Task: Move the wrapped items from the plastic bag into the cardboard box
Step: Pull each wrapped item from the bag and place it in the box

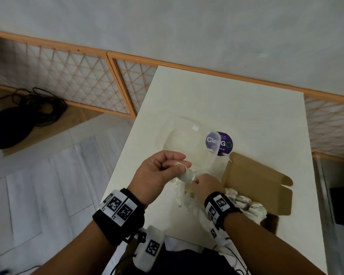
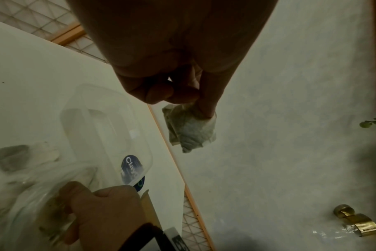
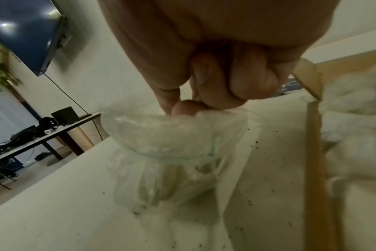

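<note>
Left hand (image 1: 159,171) pinching a small white paper-wrapped item (image 2: 190,127), lifted above the white table (image 1: 256,116). Right hand (image 1: 204,188) gripping the rim of the clear crinkled plastic bag (image 3: 167,152), probably with more wrapped pieces inside. Open brown cardboard box (image 1: 254,181) just beside, holding white wrapped bundles (image 1: 248,207).

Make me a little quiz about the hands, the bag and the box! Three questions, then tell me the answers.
1. True or false: the cardboard box is shut.
2. What does the left hand pinch?
A. a wrapped item
B. a spoon
C. the round sticker
3. Fill in: the right hand grips the plastic ____.

Key:
1. false, its flaps stand open with wrapped bundles inside
2. A
3. bag
</note>
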### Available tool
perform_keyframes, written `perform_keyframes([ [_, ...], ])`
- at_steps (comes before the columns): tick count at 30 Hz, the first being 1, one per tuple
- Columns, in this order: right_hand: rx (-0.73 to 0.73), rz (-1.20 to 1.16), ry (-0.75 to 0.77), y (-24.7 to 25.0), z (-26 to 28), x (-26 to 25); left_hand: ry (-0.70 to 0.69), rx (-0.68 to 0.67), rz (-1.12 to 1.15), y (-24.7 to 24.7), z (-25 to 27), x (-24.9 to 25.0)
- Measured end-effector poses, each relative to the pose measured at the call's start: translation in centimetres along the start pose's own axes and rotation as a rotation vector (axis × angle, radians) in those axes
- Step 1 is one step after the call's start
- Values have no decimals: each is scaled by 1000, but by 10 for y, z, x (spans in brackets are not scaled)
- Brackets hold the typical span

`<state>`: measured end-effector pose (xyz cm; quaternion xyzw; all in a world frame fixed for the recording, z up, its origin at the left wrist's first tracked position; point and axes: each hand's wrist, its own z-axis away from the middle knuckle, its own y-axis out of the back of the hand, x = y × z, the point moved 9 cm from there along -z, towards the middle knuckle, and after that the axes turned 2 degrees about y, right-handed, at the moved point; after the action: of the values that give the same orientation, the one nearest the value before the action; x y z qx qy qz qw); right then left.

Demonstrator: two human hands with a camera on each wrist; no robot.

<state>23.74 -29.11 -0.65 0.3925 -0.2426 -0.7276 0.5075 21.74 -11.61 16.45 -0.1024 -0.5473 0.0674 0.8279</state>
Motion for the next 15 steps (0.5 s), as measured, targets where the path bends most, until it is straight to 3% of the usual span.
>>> perform_keyframes([
  [6, -15, 65, -22, -10, -10, -4, 16, 28, -49, 9, 4, 0],
  [10, -3, 11, 36, -2, -2, -1, 25, 21, -39, 13, 2, -4],
  [15, 72, -124, 176, 27, 20, 2, -85, 65, -237, 17, 2, 5],
])
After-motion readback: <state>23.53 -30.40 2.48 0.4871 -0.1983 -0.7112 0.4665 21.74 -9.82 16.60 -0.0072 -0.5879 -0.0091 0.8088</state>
